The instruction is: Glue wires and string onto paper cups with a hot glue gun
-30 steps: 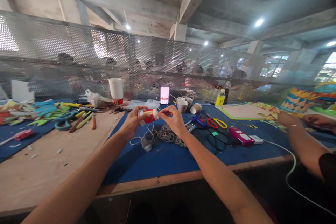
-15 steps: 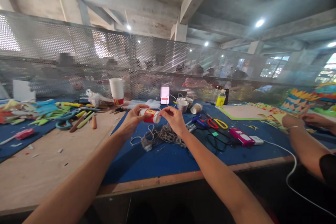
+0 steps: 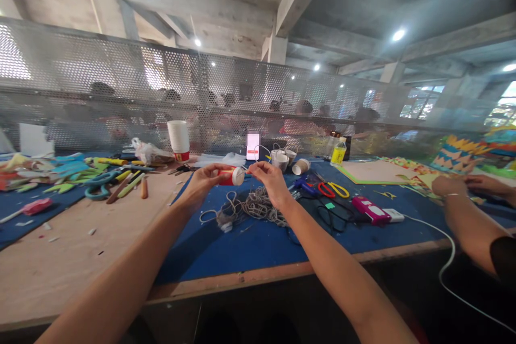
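My left hand (image 3: 205, 185) is closed around a red and white paper cup (image 3: 231, 176), which lies tilted on its side in the air above the blue table. The cup's pale round end faces right, toward my right hand (image 3: 269, 180). My right thumb and fingers are pinched beside that end on a thin pale cord (image 3: 263, 147), part of which loops up above the fingers. Whether the cord is joined to the cup I cannot tell. Below both hands lies a tangled heap of grey twine (image 3: 262, 207).
Behind my hands stand a phone (image 3: 253, 146), several paper cups (image 3: 281, 159) and a tall cup stack (image 3: 178, 140). To the right lie scissors (image 3: 334, 189), a blue glue gun (image 3: 307, 185) and a magenta box (image 3: 371, 210). A co-worker's arms (image 3: 463, 209) are at far right.
The cup has turned in my left hand, its pale end now facing more toward me. My right fingers have shifted slightly, and the cord loop stands higher.
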`<state>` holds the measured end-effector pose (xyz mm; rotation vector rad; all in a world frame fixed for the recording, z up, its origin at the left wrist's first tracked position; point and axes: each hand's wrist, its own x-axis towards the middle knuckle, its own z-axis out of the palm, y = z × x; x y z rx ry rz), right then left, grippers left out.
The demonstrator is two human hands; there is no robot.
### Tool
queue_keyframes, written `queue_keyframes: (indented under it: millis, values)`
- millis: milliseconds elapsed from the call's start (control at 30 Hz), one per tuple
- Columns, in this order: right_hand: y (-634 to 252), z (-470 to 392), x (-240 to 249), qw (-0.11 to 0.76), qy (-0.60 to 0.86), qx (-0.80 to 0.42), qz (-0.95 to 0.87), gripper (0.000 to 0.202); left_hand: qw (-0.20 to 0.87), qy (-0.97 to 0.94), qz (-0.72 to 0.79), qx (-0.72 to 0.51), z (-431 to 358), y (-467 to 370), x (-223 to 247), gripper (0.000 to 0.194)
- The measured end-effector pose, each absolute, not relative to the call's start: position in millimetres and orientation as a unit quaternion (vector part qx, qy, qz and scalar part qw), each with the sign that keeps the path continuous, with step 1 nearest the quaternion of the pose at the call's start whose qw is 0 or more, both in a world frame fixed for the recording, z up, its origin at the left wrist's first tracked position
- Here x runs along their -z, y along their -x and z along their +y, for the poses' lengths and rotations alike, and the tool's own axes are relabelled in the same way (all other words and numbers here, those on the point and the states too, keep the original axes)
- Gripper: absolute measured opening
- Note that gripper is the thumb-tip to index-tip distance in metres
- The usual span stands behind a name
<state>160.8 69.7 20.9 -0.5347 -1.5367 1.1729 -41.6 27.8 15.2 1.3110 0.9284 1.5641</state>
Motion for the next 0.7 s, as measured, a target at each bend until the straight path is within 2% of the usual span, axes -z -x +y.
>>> queue_keyframes:
  millis: [300, 467, 700]
  values:
    - [-161.4, 67.8, -22.7, 0.513, 0.212, -0.53, -0.641, 0.028, 0.391, -0.56, 0.378, -0.625, 28.2, 43.0, -17.1, 0.025]
    - [-159.6, 68.3, -20.5, 0.501, 0.214, -0.566, -0.618, 0.034, 0.399, -0.556, 0.378, -0.624, 27.1, 40.1, -19.2, 0.024]
    - [-157.5, 65.9, -20.9, 0.51, 0.177, -0.584, -0.605, 0.032, 0.406, -0.557, 0.382, -0.616, 26.8, 38.0, -18.7, 0.023]
